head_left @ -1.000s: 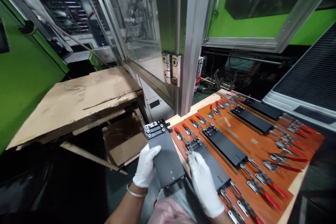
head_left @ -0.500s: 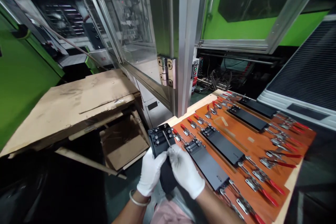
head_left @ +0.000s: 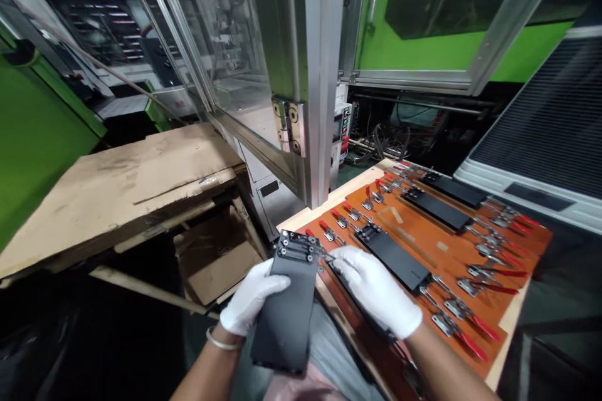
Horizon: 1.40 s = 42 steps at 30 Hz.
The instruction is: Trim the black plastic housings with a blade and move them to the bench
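My left hand (head_left: 254,294), in a white glove, grips a flat black plate (head_left: 286,313) by its left side, thumb lying on its face. At the plate's top end is a black block (head_left: 297,246) with several small metal screws. My right hand (head_left: 371,285), also gloved, is closed with fingertips at the plate's upper right corner. A thin metal rod (head_left: 325,255) shows at those fingertips; most of it is hidden. Beneath the right hand, another black plate (head_left: 357,304) is partly covered on the orange board (head_left: 418,244).
More black plates, such as one plate (head_left: 395,258), lie between red-handled toggle clamps (head_left: 463,332) on the board. A metal-framed door (head_left: 317,106) juts in ahead. To the left stands a cardboard-topped table (head_left: 141,169). Green machines (head_left: 423,53) stand behind.
The held plate has turned and tilted so its broad face shows. My right hand has moved right, taking the thin rod off the block's screws. My left hand has shifted slightly left.
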Tool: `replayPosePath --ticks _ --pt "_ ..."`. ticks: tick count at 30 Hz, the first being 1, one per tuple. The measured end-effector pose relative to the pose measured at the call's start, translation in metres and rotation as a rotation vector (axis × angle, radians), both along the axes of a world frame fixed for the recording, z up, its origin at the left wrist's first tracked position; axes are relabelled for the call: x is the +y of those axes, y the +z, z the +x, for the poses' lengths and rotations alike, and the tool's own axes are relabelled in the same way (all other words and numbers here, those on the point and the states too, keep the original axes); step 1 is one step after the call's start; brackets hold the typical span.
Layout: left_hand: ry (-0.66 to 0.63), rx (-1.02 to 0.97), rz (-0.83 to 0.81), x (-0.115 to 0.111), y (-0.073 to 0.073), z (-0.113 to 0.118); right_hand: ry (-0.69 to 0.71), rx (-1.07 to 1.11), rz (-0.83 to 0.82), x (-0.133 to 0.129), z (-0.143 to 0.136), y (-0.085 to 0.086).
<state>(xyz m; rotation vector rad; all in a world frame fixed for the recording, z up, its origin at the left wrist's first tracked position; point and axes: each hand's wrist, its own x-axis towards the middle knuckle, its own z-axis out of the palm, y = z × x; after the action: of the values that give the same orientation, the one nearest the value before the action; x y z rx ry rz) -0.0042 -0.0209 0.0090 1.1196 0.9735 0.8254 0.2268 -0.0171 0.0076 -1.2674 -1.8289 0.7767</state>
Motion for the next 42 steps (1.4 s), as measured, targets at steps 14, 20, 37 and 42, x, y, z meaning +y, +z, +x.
replayPosePath --ticks 14,20,37,42 --pt "0.265 -0.119 0.054 -0.002 -0.003 0.017 -0.205 0.122 -0.156 -0.017 -0.052 -0.005" --pt "0.211 -0.591 -0.188 -0.007 -0.018 0.024 -0.341 0.318 -0.135 -0.016 -0.077 -0.002" --pt "0.11 -1.157 -0.302 0.003 -0.061 0.044 -0.343 0.058 0.103 -0.018 -0.074 -0.03" --pt "0.106 -0.982 -0.32 0.01 -0.078 0.029 -0.381 0.187 -0.26 -0.02 -0.057 -0.033"
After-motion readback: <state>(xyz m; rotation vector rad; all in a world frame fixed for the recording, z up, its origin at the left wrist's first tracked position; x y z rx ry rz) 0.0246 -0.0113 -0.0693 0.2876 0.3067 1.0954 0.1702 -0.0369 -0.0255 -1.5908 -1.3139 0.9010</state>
